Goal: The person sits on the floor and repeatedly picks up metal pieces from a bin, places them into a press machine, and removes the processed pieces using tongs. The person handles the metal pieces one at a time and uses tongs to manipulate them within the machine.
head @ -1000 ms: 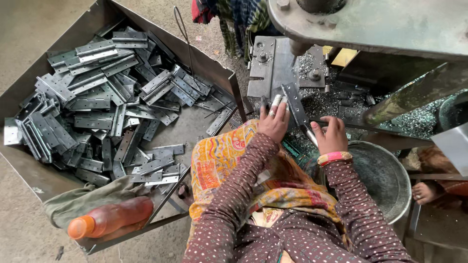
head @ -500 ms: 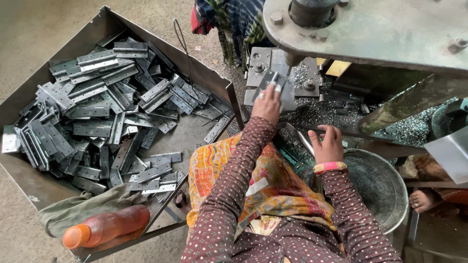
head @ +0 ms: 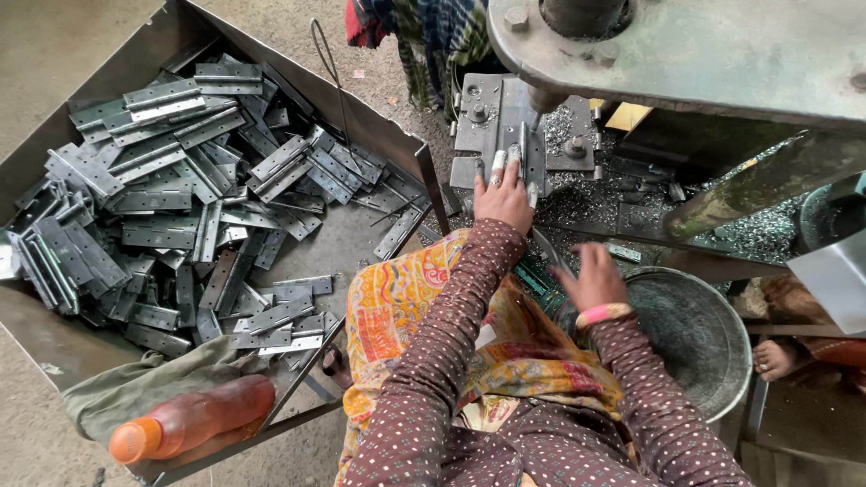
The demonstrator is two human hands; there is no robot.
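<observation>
My left hand [head: 503,194], with taped fingertips, reaches forward onto the grey die plate [head: 478,135] of a press. Its fingers hold a narrow metal hinge plate [head: 523,149] flat on the die under the punch. My right hand [head: 591,278] hovers lower and to the right, above a round metal basin [head: 699,338]. It is blurred and seems to grip a thin metal strip [head: 547,248] that points toward the die. Metal chips [head: 586,194] lie scattered around the die.
A large steel tray [head: 361,126] on my left holds several loose grey hinge plates [head: 180,198]. An orange bottle [head: 194,419] and a green cloth [head: 135,388] lie at its near corner. The press frame [head: 704,54] overhangs the work. Another person's foot [head: 776,356] is at the right.
My left hand has carried the hinge plate forward from near my lap onto the die. My right hand has dropped back slightly toward the basin.
</observation>
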